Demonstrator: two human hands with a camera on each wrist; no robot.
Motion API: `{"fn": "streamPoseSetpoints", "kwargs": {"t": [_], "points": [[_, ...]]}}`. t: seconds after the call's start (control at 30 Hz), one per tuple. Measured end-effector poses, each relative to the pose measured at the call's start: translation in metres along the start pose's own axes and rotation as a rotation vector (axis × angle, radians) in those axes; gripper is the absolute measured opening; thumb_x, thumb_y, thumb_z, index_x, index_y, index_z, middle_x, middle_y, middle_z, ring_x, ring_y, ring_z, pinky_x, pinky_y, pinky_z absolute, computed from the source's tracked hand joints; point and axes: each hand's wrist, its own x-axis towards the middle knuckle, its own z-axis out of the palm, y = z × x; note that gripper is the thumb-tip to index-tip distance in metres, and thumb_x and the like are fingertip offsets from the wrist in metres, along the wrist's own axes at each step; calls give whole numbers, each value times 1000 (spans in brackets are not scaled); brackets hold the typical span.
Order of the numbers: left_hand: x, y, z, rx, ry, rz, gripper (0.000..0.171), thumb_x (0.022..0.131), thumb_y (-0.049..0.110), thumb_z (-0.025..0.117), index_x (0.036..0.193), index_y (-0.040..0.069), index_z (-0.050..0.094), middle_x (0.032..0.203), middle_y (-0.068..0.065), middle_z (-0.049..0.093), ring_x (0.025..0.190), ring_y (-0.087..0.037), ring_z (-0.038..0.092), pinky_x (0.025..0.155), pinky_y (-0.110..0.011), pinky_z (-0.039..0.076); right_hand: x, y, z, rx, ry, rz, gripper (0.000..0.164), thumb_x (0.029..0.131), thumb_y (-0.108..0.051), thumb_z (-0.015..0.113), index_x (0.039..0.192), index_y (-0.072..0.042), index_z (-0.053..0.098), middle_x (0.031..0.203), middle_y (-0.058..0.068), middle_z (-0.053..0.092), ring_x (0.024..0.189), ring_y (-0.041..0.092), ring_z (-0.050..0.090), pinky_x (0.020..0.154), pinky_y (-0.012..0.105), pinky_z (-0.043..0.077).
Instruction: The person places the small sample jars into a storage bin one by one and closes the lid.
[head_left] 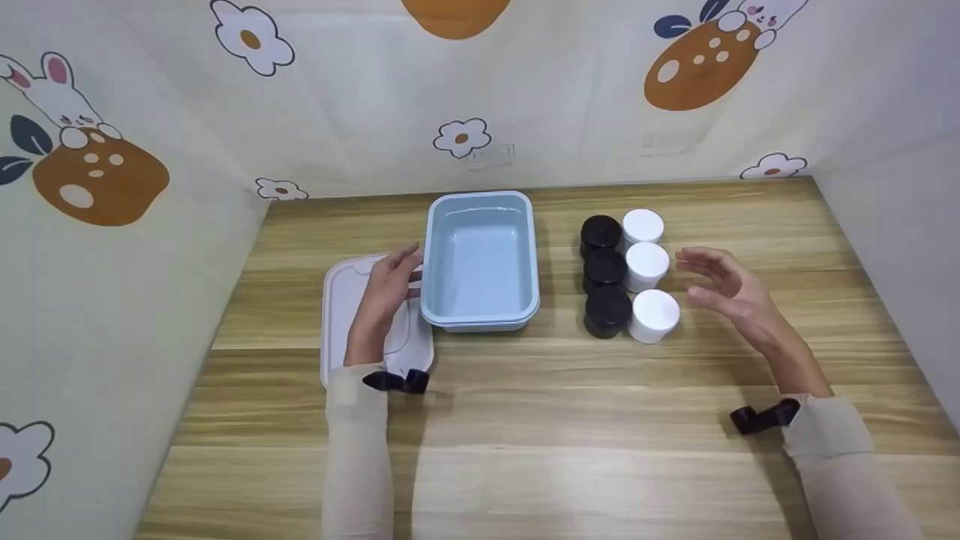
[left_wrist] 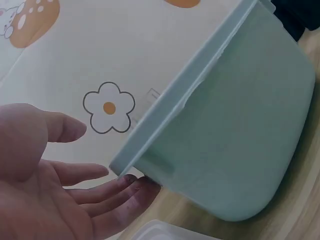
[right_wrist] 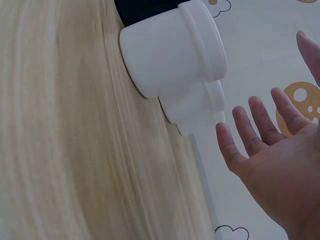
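Observation:
A light blue plastic container [head_left: 480,262] stands on the wooden table, its inside bare. Beside its left wall is my left hand [head_left: 388,286], fingers loosely extended; in the left wrist view the fingertips [left_wrist: 145,187] lie at the container's rim, and I cannot tell if they touch. Under that hand lies a pale lid [head_left: 341,315], flat on the table. My right hand [head_left: 724,289] hovers to the right of three white jars [head_left: 655,315], its relaxed fingers apart from them and holding nothing. Three black jars [head_left: 607,311] stand in a column directly left of the white ones.
The wooden table [head_left: 570,420] meets a patterned cloth wall [head_left: 360,112] at the back, with pale walls on the left and right. A small black wrist camera [head_left: 397,381] sits on the left sleeve and another camera [head_left: 765,416] on the right sleeve.

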Motion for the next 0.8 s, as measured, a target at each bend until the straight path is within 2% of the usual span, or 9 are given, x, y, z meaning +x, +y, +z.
{"fn": "streamPoseSetpoints", "kwargs": {"t": [0.2, 0.43, 0.63, 0.8], "points": [[0, -6, -4, -2, -40, 24, 50, 107, 31, 45, 151, 7, 43, 143, -13, 57, 126, -27, 59, 95, -33, 57, -5, 10, 5, 18, -64, 14, 54, 85, 18, 61, 135, 19, 41, 132, 10, 60, 122, 16, 59, 100, 24, 53], [2, -13, -3, 3, -50, 22, 46, 104, 23, 52, 148, 10, 48, 138, -14, 60, 117, -23, 62, 84, -27, 59, -8, 20, 9, 56, -124, -30, 56, 79, 25, 62, 130, 26, 38, 129, 9, 63, 120, 11, 61, 101, 20, 51], [3, -17, -4, 9, -30, -5, 47, 102, 15, 56, 148, 13, 49, 135, -14, 58, 103, -16, 62, 73, -25, 57, -6, 25, 11, -1, -200, 25, 63, 77, 22, 67, 133, 20, 39, 130, -1, 62, 118, 4, 60, 100, 16, 50], [4, -18, -5, 2, -26, -14, 47, 101, 14, 58, 147, 14, 50, 130, -14, 60, 90, -12, 65, 65, -24, 58, -6, 27, 10, -77, -213, 76, 68, 76, 18, 71, 136, 15, 39, 128, -9, 61, 115, 0, 61, 97, 14, 51]]}}
